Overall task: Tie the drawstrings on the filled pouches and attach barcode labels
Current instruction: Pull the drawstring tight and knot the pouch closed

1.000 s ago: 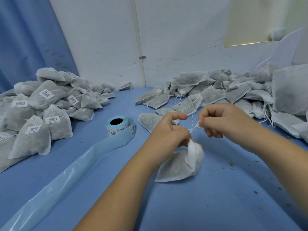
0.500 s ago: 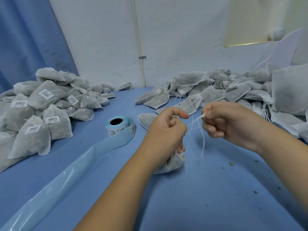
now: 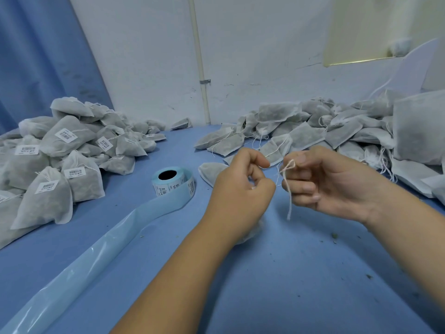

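My left hand (image 3: 240, 189) grips a filled white pouch (image 3: 251, 233), which is almost wholly hidden under the hand and wrist. Its white drawstring (image 3: 287, 179) runs from my left fingers across to my right hand (image 3: 327, 184). The right thumb and forefinger pinch the string, which crosses itself in a loop over the fingers while a loose end hangs down. A roll of barcode labels (image 3: 173, 180) stands on the blue table (image 3: 277, 273) left of my hands.
Tied, labelled pouches (image 3: 60, 150) are heaped at the left. Untied pouches with loose strings (image 3: 313, 131) pile up at the back right. The roll's pale blue backing strip (image 3: 79, 268) trails toward the front left. Bits of dried herb dot the table at the right.
My left hand closed over the pouch and hid it. The drawstring came up between my hands and now loops across my right fingers, which rose slightly.
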Motion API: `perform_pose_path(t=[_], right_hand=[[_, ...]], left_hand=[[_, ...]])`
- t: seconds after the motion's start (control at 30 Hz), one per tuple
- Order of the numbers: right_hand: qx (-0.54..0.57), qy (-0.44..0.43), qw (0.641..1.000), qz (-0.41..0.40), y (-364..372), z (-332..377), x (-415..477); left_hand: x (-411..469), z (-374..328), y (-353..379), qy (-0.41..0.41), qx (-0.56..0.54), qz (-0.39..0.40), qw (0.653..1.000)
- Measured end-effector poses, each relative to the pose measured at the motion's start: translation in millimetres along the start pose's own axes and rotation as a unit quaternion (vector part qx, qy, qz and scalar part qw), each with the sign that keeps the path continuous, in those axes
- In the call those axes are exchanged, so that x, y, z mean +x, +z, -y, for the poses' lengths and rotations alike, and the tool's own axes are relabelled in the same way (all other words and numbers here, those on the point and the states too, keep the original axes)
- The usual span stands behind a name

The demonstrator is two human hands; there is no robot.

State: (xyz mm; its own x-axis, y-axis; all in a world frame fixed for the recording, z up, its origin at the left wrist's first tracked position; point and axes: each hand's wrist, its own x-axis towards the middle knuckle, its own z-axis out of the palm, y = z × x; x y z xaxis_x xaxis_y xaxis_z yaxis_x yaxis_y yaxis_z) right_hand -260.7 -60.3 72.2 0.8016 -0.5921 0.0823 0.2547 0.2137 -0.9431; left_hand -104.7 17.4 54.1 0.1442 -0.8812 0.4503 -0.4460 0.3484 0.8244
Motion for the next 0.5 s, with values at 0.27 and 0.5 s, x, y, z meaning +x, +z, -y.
perform_pose_path(t=[0.27,0.5], right_hand=[[0.012,0.033,0.998,0.054,-2.5,-3.9,-0.5],[-0.011,-0.017,0.996,-0.091,-5.8,-4.6,2.3]], left_hand=[[1.2,5.4,-4.0,0.047,0.068,-0.010,0.996],[0.5,9.4,-2.2,0.062,0.129,-0.004,0.990]])
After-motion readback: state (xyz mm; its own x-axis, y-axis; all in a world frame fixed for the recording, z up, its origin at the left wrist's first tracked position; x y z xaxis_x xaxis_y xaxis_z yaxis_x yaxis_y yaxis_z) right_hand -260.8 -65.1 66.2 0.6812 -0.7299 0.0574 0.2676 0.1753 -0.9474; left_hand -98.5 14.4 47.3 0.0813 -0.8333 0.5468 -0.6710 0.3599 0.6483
